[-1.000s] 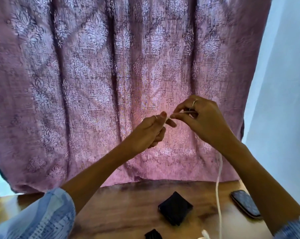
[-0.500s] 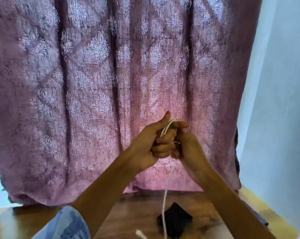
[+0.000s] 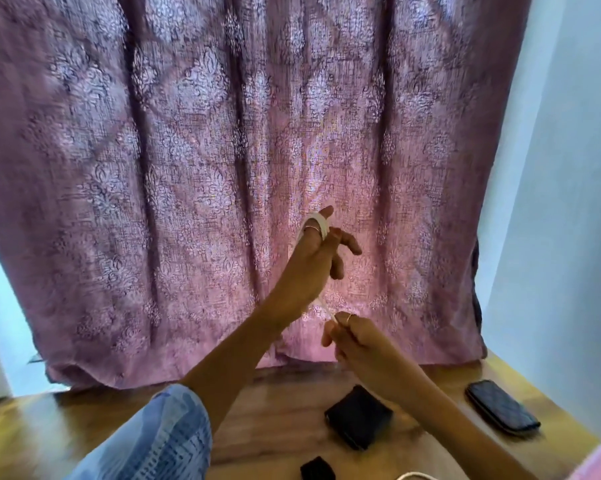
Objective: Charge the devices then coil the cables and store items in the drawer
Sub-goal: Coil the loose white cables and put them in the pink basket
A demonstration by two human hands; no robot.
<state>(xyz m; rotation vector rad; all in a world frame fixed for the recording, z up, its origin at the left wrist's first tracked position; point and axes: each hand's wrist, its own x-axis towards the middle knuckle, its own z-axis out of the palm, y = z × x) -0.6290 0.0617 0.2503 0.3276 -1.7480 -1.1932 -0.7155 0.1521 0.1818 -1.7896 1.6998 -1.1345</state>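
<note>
A white cable [image 3: 317,224] is looped around the raised fingers of my left hand [image 3: 314,258], held up in front of the curtain. Below it, my right hand [image 3: 352,336] pinches the same cable where it comes down from the loops. A bit of white cable [image 3: 413,475] shows at the bottom edge. On the wooden table [image 3: 275,420] lie a black square device [image 3: 358,415], a small black item [image 3: 317,468] and a dark phone [image 3: 501,405] at the right.
A purple patterned curtain [image 3: 223,168] hangs behind the table and fills most of the view. A pale blue wall [image 3: 569,202] stands at the right. A pink thing [image 3: 600,462] pokes in at the bottom right corner.
My hands have parted: the left rose with cable loops on its fingers, the right dropped below it, drawing the cable down. The view has tilted so more of the table shows.
</note>
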